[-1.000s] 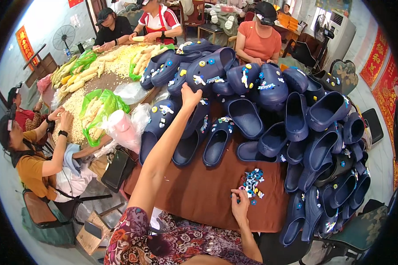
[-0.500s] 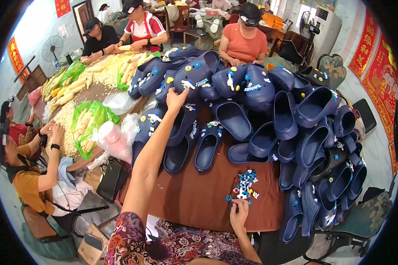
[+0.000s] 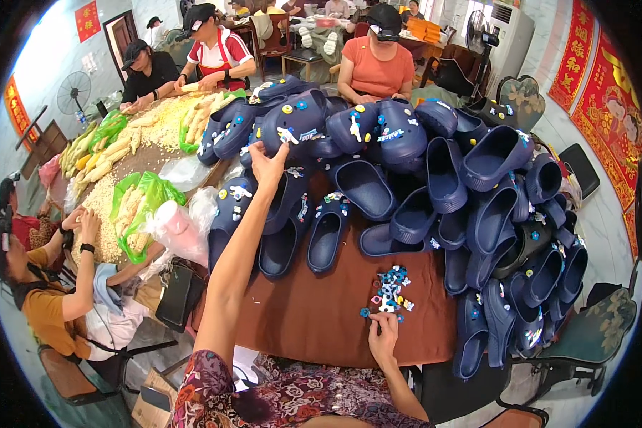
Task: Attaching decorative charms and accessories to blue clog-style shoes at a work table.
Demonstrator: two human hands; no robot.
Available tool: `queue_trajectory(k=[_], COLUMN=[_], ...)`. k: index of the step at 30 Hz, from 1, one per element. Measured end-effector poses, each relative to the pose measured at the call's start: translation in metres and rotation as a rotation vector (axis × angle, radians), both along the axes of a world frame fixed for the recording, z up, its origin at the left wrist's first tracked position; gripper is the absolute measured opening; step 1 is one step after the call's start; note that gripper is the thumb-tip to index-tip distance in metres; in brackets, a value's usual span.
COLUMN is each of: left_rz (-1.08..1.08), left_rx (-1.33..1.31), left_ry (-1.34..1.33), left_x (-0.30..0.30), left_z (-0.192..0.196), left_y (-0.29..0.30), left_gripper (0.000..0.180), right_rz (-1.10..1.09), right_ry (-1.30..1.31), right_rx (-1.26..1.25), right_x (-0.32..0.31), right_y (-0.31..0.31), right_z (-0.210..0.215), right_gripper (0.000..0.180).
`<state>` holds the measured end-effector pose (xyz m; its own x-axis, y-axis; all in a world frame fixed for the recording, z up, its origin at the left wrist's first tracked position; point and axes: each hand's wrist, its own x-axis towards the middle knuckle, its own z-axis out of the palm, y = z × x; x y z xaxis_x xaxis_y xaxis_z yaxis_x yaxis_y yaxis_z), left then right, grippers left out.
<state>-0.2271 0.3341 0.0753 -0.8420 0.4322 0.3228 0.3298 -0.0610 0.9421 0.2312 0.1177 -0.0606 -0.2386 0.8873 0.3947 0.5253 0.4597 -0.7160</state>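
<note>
My left hand (image 3: 267, 167) reaches far out over the table, thumb and fingers gripping the lower edge of a navy clog (image 3: 290, 120) in the heap. This clog carries a yellow smiley, a blue flower and a white figure on its upper. By the near table edge, my right hand (image 3: 384, 339) has its fingertips drawn together at a small pile of shoe charms (image 3: 390, 289); whatever lies between them is too small to make out. One blue flower charm (image 3: 364, 312) sits just left of those fingers.
More navy clogs (image 3: 491, 221) are heaped across the far and right sides of the brown-covered table (image 3: 299, 314). At left, a pink roll (image 3: 175, 225) in clear plastic and a green bag (image 3: 146, 207) of corn cobs stand near loose kernels. Several people sit around; one (image 3: 376, 68) faces me.
The whole view has shifted slightly, so the clogs appear farther left. Both hands stay at nearly the same spots, the left on the clog and the right at the charms.
</note>
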Motion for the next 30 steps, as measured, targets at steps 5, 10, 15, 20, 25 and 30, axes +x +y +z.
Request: queue_trajectory(k=[5, 10, 15, 20, 25, 30], left_rz=[-0.262, -0.352, -0.511, -0.798, -0.834, -0.918], left_rx=[0.276, 0.220, 0.097, -0.244, -0.433, -0.611], left_ry=[-0.196, -0.197, -0.337, -0.388, -0.401, -0.592], left_x=[0.036, 0.040, 0.042, 0.070, 0.085, 0.086], left_z=[0.050, 0.083, 0.061, 0.017, -0.056, -0.088], left_y=[-0.076, -0.191, -0.274, -0.287, -0.283, -0.276], left_gripper=[0.058, 0.039, 0.033, 0.037, 0.041, 0.050], right_rz=[-0.002, 0.015, 0.022, 0.072, 0.206, 0.384], right_ry=[0.000, 0.006, 0.084, 0.171, 0.146, 0.218], right_rx=[0.011, 0.005, -0.031, -0.052, -0.317, -0.596], right_x=[0.004, 0.009, 0.008, -0.001, -0.006, -0.010], right_y=[0.000, -0.005, 0.001, 0.014, 0.010, -0.015], right_z=[0.000, 0.008, 0.028, 0.048, 0.057, 0.052], right_gripper=[0.018, 0.017, 0.015, 0.015, 0.013, 0.027])
